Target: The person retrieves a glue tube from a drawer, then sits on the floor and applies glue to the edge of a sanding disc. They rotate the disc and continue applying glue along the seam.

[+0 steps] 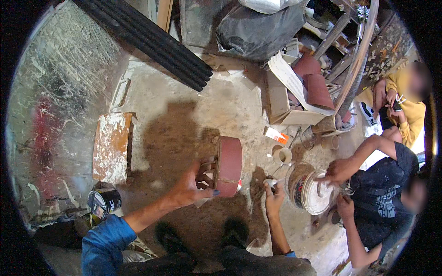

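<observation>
My left hand (186, 188) grips a reddish-brown sandpaper roll (230, 166) by its near left side, holding it above the floor with the rough band facing right. My right hand (275, 202) is raised at the right, its fingers closed around a small whitish piece (271, 183) whose kind I cannot make out. A round white-lidded bucket (320, 191) stands just right of that hand. Beyond it sit a small open cup-like ring (282, 155) and an orange-and-white box (276, 135).
A carton (294, 117) with reddish sandpaper sheets stands at the far right. Black ribbed panels (152, 43) jut in from above. A paint-spattered board (112, 147) and a dark can (105, 198) lie left. A co-worker's hand (338, 170) reaches over the bucket; another person (405, 106) sits behind.
</observation>
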Tool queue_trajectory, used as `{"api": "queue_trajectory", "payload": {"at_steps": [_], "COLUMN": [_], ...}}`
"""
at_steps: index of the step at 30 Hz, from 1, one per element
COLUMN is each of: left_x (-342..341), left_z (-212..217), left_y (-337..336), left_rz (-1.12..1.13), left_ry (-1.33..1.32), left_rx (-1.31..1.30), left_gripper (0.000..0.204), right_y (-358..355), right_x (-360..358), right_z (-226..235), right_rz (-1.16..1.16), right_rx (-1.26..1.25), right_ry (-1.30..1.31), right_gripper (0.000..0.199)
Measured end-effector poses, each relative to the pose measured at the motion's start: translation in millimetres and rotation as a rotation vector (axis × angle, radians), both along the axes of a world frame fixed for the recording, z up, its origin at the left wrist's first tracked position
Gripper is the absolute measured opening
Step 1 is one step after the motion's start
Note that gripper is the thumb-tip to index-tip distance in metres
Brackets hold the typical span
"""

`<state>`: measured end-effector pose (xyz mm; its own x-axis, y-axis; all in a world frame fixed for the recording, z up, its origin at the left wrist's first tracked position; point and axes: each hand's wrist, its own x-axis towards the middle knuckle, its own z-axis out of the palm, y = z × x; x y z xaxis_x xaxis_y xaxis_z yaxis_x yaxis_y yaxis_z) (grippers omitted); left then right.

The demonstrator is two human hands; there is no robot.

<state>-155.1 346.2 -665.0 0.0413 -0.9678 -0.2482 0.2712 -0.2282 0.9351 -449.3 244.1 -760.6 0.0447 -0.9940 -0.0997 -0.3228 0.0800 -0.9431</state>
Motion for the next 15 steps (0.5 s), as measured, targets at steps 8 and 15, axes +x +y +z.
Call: {"api": "queue_trajectory", "payload": {"at_steps": [8,15], "left_x": [-5,-6], "left_z": [-3,-4], "left_y": [-2,-4], "left_rz": [0.031,0.131], "left_ry": [-0.095,-0.074], "left_rx": [0.051,0.053], "left_gripper": [0.096,0.097], "right_y": [14,2], "right_x": [-16,-18], "right_z": [27,23], "right_rz": [0.098,-0.114], "right_rx": [-0.04,0.033], "right_ry": [0.071,0.041], "right_gripper": [0.037,0.06]}}
